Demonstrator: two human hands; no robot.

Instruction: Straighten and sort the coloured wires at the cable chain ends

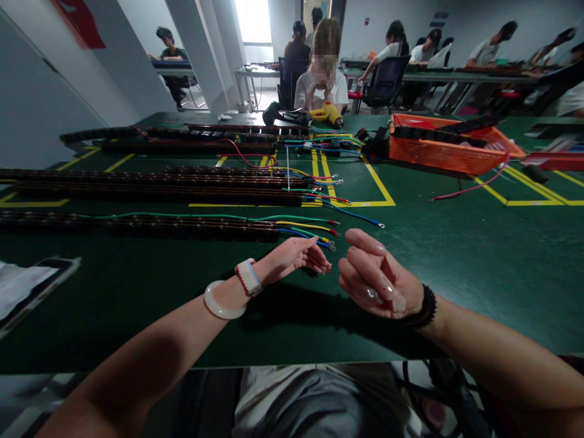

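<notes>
Green work surface (479, 274) lies beneath both hands; read all directions from the gap between them, with 12 o'clock pointing away from the wearer. Left hand (297, 257), 9 o'clock: open, palm turned inward, fingers extended and slightly bent, nothing visible in the grasp. Right hand (378, 275), 3 o'clock: closed, fingers curled toward the thumb; whether a small part is pinched inside cannot be told. The hands are apart, and their posture suggests handling of small, light parts rather than a heavy load.

Nearest wire bundle (182, 226), 10 o'clock: laid lengthwise, its ring terminals (332, 245) just beside the left hand. Contact between the left thumb and these wires cannot be confirmed. The loose ends point to 3 o'clock, presumably so that the terminals lie within reach of both hands. A green wire (283, 217) runs along the bundle.

Second bundle group (182, 188), 10 to 11 o'clock: parallel to the first and apart from it, likely to prevent tangling. Yellow lines (380, 182), 12 to 1 o'clock, probably mark placement zones. Yellow heat gun (328, 114), 12 o'clock: on the far side, apparently parked off the working area. Orange basket (433, 155), 1 o'clock: holds dark strips, probably to keep pieces together
</notes>
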